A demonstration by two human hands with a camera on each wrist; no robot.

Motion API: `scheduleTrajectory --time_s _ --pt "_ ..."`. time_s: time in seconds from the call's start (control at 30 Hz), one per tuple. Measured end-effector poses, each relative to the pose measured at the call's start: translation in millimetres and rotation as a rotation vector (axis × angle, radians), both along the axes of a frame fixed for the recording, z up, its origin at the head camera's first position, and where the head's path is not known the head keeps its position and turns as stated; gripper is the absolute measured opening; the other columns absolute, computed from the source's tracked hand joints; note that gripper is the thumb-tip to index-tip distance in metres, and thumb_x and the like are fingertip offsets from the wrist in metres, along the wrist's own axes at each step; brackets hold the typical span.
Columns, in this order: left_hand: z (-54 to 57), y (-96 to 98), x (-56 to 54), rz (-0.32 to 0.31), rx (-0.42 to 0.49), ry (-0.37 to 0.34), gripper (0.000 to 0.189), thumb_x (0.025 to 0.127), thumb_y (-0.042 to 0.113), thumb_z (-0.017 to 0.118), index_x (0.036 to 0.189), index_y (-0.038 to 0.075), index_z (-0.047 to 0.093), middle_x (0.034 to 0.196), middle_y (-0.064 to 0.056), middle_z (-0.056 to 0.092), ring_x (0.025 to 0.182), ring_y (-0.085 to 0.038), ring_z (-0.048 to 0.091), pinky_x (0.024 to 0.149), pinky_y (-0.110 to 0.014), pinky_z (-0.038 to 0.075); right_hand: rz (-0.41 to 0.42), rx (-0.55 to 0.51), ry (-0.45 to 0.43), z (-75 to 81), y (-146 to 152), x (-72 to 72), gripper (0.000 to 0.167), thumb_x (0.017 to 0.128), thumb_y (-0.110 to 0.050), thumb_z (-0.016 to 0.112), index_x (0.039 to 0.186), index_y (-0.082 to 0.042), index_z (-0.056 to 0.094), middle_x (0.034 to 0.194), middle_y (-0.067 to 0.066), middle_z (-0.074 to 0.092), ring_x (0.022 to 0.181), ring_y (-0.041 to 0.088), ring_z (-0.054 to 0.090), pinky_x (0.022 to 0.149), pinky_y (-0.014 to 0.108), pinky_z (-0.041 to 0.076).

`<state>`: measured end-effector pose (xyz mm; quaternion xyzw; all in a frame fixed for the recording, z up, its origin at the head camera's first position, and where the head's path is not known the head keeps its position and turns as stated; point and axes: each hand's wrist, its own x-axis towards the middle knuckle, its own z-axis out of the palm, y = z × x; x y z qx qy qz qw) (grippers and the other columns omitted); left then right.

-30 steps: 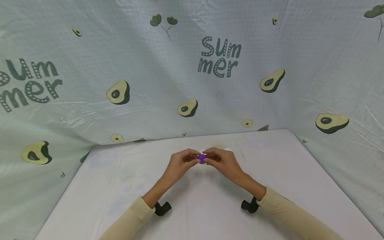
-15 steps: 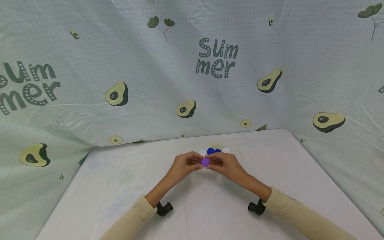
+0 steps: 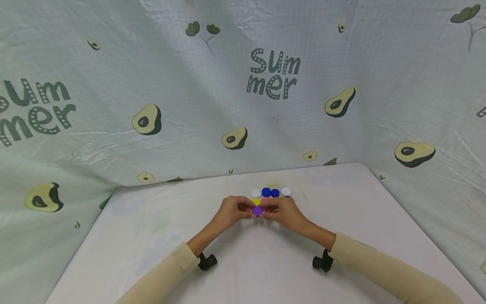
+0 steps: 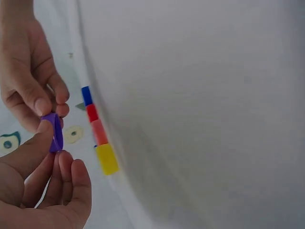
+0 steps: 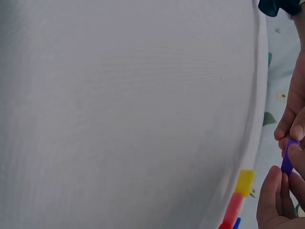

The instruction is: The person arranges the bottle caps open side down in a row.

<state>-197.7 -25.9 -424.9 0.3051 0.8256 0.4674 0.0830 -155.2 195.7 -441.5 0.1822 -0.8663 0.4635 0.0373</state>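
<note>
A purple bottle cap [image 3: 257, 211] is pinched between both hands, its flat top towards the head camera. From the left, my left hand [image 3: 236, 208] grips its edge with thumb and fingers, and my right hand [image 3: 284, 211] does so from the right. The left wrist view shows the purple cap [image 4: 56, 132] edge-on, with its hollow side visible. Just behind it stand a yellow cap [image 3: 256, 202] and a pink cap [image 3: 265, 200], the pink one partly hidden by the right fingers. A red cap [image 4: 92, 112] shows in the left wrist view.
Farther back are a white cap [image 3: 256, 193], two blue caps [image 3: 266, 192] side by side, and another white cap [image 3: 286, 191]. A blue cap [image 3: 288, 196] peeks out behind my right hand. The white-covered table [image 3: 171, 236] meets a printed curtain [image 3: 190, 105] at the back.
Both hands have come slightly nearer to me with the purple cap. The cap's flat top has turned towards the head camera, and the coloured caps behind have come into view.
</note>
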Motion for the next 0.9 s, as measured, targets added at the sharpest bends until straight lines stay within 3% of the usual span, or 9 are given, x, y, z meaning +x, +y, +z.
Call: scheduleTrajectory --time_s 0.23,0.4,0.63,0.9 --pt "-14.5 -3.2 -9.0 0.053 0.011 -0.083 0.021 0.082 0.005 0.085 0.102 0.004 0.079 0.093 -0.007 0.078 0.084 -0.014 0.073 0.073 -0.021 0.058 -0.035 0.011 -0.082 -5.1 -8 -9.1 0.025 0.085 -0.008 0.082 0.108 0.000 0.078 0.098 0.009 0.078 0.090 0.017 0.074 0.075 0.023 0.059" --pt "-16.2 -3.3 -11.8 0.046 -0.030 -0.110 0.023 0.080 0.004 0.086 0.101 0.001 0.079 0.091 -0.009 0.077 0.081 -0.012 0.071 0.069 -0.019 0.056 -0.058 0.034 -0.123 -6.6 -12 -9.7 0.023 0.083 -0.008 0.084 0.104 -0.001 0.079 0.094 0.007 0.078 0.086 0.013 0.073 0.073 0.023 0.059" --pt "-16.8 1.7 -15.1 0.029 -0.084 -0.080 0.022 0.077 0.003 0.087 0.097 0.000 0.078 0.085 -0.006 0.076 0.075 -0.008 0.067 0.068 -0.018 0.056 -0.075 0.083 -0.096 -12.3 -15 -10.8 0.026 0.081 -0.008 0.086 0.105 -0.001 0.079 0.094 0.006 0.078 0.080 0.009 0.070 0.070 0.022 0.058" --pt "-18.1 6.2 -13.8 0.045 -0.099 -0.070 0.022 0.079 0.001 0.086 0.098 -0.002 0.076 0.085 -0.007 0.074 0.074 -0.010 0.066 0.069 -0.020 0.056 -0.104 0.070 -0.080 -14.4 -16 -11.9 0.022 0.080 -0.005 0.085 0.101 -0.001 0.079 0.087 0.004 0.077 0.079 0.010 0.071 0.069 0.022 0.059"
